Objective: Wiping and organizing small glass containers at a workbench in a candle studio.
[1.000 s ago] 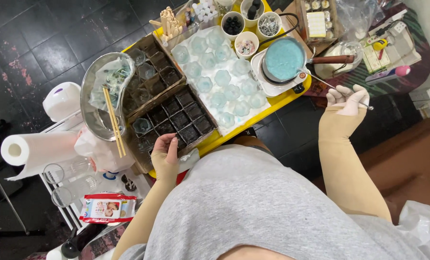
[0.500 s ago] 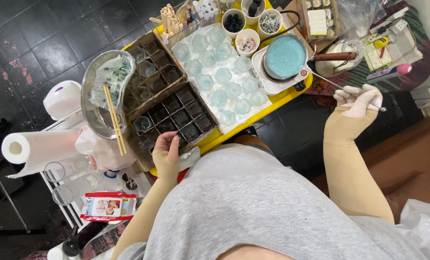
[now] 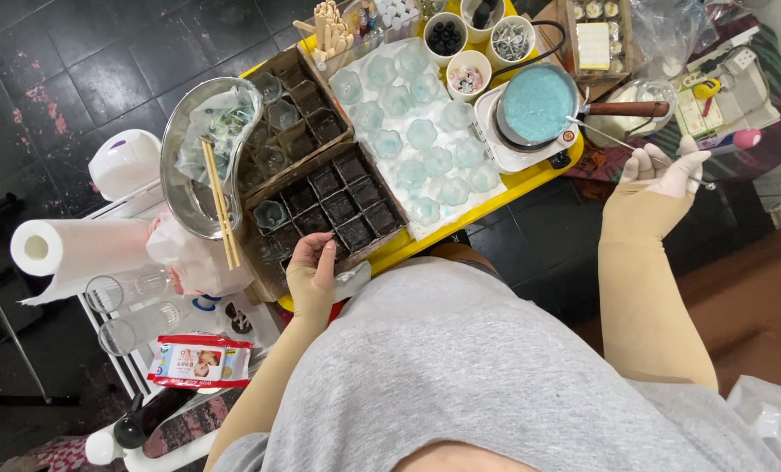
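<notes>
Hands, two, gloved, with beige sleeves. Left hand (image 3: 313, 273) rests at the near edge of the yellow table (image 3: 460, 214), fingers loosely curled against the corner of the box (image 3: 333, 203) of dark square compartments; whether it grips anything I cannot tell. Right hand (image 3: 661, 179) is raised off the table's right end, fingers pinched on a thin metal rod (image 3: 622, 142) that slants up-left to the rim of the pan (image 3: 539, 105). Pan holds pale blue liquid and sits on a small white hotplate (image 3: 517, 150), wooden handle pointing right. Clear flower-shaped moulds (image 3: 416, 131) lie in rows on a white sheet between box and hotplate. Second box (image 3: 290, 122) with glass cups lies behind the first. Steel bowl (image 3: 200, 157) at the left, chopsticks (image 3: 220, 203) laid across it. Three small cups (image 3: 478, 39) stand behind the moulds. Paper roll (image 3: 71, 252) lies on a white rack, left of the table.
</notes>
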